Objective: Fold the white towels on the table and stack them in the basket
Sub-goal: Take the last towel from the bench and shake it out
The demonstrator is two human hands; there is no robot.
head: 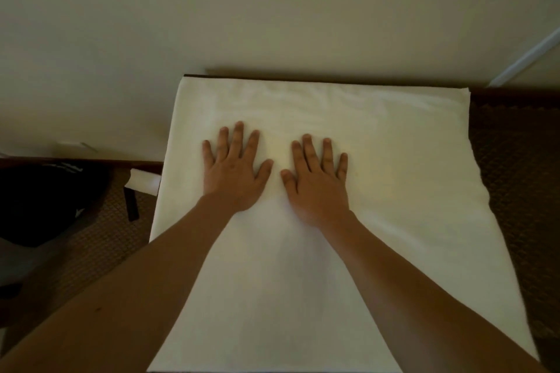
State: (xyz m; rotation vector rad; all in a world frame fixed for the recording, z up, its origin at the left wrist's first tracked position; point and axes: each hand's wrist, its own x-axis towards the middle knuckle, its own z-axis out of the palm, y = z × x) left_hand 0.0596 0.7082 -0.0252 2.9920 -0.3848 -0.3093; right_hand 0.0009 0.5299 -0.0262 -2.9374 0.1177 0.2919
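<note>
A large white towel [394,160] lies spread flat over the table and covers nearly all of its top. Only a thin dark strip of the table [197,75] shows at the far edge. My left hand [235,169] presses flat on the towel left of centre, fingers straight and spread. Beside it, my right hand [318,178] lies flat on the cloth in the same way, thumbs almost meeting. Neither hand holds anything. No basket is in view.
A pale wall rises right behind the table. A small white rolled cloth [144,180] sits by the table's left edge above patterned brown carpet [100,239]. A black bag [45,202] lies further left. More carpet runs along the right side.
</note>
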